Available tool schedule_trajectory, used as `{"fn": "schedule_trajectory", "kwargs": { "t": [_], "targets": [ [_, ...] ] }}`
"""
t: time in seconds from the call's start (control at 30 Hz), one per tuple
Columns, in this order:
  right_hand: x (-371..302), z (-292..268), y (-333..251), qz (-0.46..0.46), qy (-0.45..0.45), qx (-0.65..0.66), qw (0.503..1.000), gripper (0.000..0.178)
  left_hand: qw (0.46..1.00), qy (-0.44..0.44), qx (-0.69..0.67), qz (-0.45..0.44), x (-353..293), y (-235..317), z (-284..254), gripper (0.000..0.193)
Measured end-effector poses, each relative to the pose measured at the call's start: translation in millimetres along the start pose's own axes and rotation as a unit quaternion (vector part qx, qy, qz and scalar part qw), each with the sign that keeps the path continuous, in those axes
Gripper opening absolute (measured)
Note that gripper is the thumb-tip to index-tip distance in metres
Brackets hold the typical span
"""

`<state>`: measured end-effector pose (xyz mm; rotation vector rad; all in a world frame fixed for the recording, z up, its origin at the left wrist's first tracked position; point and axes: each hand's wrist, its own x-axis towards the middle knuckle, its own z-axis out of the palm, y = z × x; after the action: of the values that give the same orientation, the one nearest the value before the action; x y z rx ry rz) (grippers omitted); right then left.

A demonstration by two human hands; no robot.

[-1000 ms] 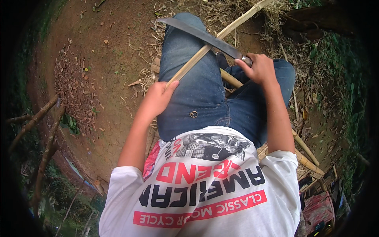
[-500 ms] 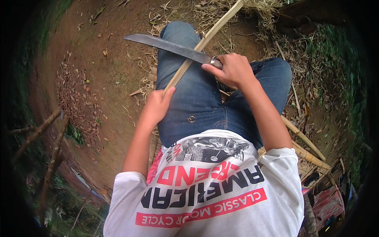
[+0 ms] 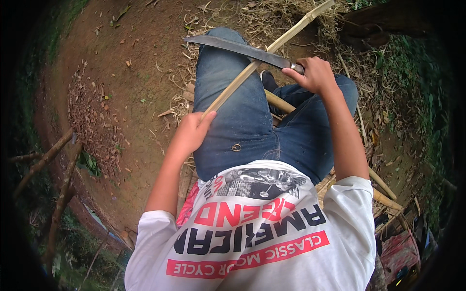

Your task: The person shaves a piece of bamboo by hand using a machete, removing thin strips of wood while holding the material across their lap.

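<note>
I sit outdoors in blue jeans and a white printed shirt. My left hand [image 3: 190,135] grips the near end of a long split bamboo strip [image 3: 272,47] that lies across my left thigh and runs up to the far right. My right hand [image 3: 314,75] is closed on the handle of a long dark machete [image 3: 238,47]. Its blade points left and crosses over the strip above my left knee. Whether the edge touches the strip I cannot tell.
Bare brown soil [image 3: 136,87] with dry leaves [image 3: 92,121] lies to my left. Dry shavings and grass [image 3: 272,14] pile up ahead. Thicker bamboo poles [image 3: 383,186] lie under and beside my right leg. Rough branches [image 3: 53,160] stand at the left.
My right hand has drawn the machete back along the strip toward me and then out again, and the blade has swung from steep to nearly level. My left hand stays on the strip's end.
</note>
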<state>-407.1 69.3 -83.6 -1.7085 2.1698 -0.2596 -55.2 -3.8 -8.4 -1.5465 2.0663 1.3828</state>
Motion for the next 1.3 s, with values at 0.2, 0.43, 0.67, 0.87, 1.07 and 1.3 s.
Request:
{"fn": "schedule_trajectory", "kwargs": {
  "t": [0.2,0.43,0.67,0.87,1.07,1.3],
  "targets": [
    [-7.2,-14.8,24.6,0.056,-0.049,-0.006,0.997,0.078,1.0,-0.017,-0.01,0.014,2.5,-2.4,-3.6,0.054],
    [-15.4,-12.0,22.5,0.056,-0.021,0.006,0.998,0.076,1.0,-0.014,-0.016,0.016,4.9,-3.0,-0.9,0.055],
    [-10.5,-14.2,-39.5,0.023,-0.04,0.049,0.998,0.074,0.999,-0.03,-0.01,0.019,15.3,-10.9,0.5,0.057],
    [0.3,-7.7,-45.2,-0.001,-0.043,0.052,0.998,0.075,0.999,0.005,-0.042,0.018,5.3,-16.9,4.1,0.055],
    [-6.4,-19.9,23.7,0.071,-0.059,-0.016,0.996,0.078,0.996,0.014,0.032,0.088,4.4,-6.4,-0.3,0.055],
    [-13.4,0.3,-38.7,0.047,-0.005,0.125,0.991,0.073,0.999,-0.01,-0.006,0.046,14.0,-4.0,0.9,0.056]
  ]
}}
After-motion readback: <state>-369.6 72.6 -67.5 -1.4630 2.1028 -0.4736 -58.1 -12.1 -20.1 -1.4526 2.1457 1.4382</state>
